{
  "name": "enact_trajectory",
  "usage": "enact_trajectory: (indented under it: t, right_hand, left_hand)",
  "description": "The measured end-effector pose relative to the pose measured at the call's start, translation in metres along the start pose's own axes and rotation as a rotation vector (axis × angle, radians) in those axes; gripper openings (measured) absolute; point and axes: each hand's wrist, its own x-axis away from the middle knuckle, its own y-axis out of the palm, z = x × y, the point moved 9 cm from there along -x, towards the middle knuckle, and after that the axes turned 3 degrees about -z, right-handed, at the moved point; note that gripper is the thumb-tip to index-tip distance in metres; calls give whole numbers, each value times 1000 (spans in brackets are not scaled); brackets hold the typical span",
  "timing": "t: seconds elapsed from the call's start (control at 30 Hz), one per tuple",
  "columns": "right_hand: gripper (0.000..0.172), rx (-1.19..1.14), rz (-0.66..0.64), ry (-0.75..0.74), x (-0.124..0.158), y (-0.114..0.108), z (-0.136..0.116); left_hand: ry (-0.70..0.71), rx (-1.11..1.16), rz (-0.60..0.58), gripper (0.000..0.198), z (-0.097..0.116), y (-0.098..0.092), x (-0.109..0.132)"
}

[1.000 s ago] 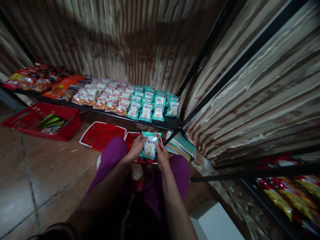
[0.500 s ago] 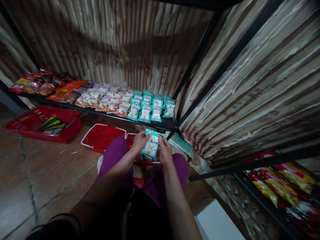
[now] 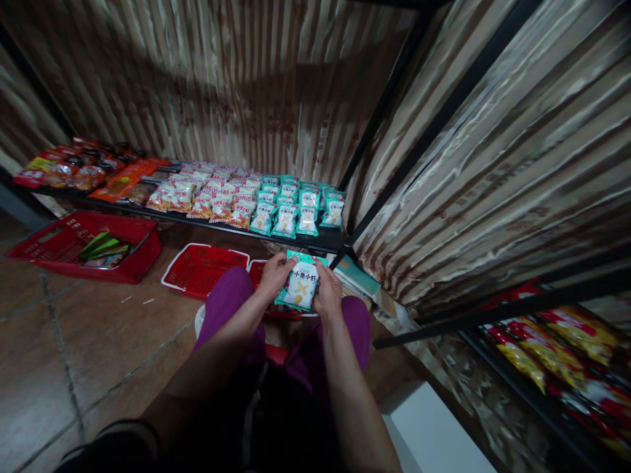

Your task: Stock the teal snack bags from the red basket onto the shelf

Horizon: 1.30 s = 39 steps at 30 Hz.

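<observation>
Between my two hands is a teal and white snack bag [image 3: 302, 286], its printed front facing up at me. My left hand [image 3: 276, 277] grips its left edge, thumb on the front. At the opposite edge my right hand [image 3: 328, 289] is closed on the bag in the same way. Beneath the bag, between my knees, a red basket [image 3: 256, 269] is partly hidden by my hands and the bag. Ahead, matching teal snack bags [image 3: 286, 220] stand in rows at the right end of a low black shelf [image 3: 323, 242].
White and orange snack bags [image 3: 201, 203] and orange packets [image 3: 125, 180] fill the shelf leftward. Red baskets stand on the floor: one empty [image 3: 204, 266], one with green packets [image 3: 145, 253]. A black post [image 3: 384, 207], teal book [image 3: 359, 274] and white box [image 3: 438, 427] are at right.
The bag has turned a little and now faces me more squarely. My right thumb has shifted along its right edge. Both hands still hold it.
</observation>
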Motion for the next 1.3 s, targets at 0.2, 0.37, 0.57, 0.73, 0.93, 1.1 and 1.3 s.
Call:
enact_trajectory:
  t: [0.2, 0.37, 0.57, 0.73, 0.93, 1.1, 1.3]
  right_hand:
    - [24, -82, 102, 14, -1, -9, 0]
    - [21, -81, 162, 30, -7, -19, 2]
    - [22, -77, 144, 61, -7, -18, 10]
    - [21, -64, 152, 87, -9, -18, 10]
    - [22, -9, 150, 119, -11, -18, 10]
    - [33, 147, 11, 198, -9, -14, 15]
    - [42, 268, -184, 257, 4, -7, 24]
  left_hand:
    - [-96, 108, -90, 32, -9, 7, 6]
    - [-211, 159, -269, 44, -23, 21, 15]
    - [-217, 174, -298, 47, -35, 24, 17]
    - [-192, 163, -236, 44, -38, 19, 16]
    - [-201, 182, -195, 40, -42, 18, 15]
    - [-247, 232, -58, 38, -46, 4, 8]
    - [-237, 230, 76, 41, -43, -16, -8]
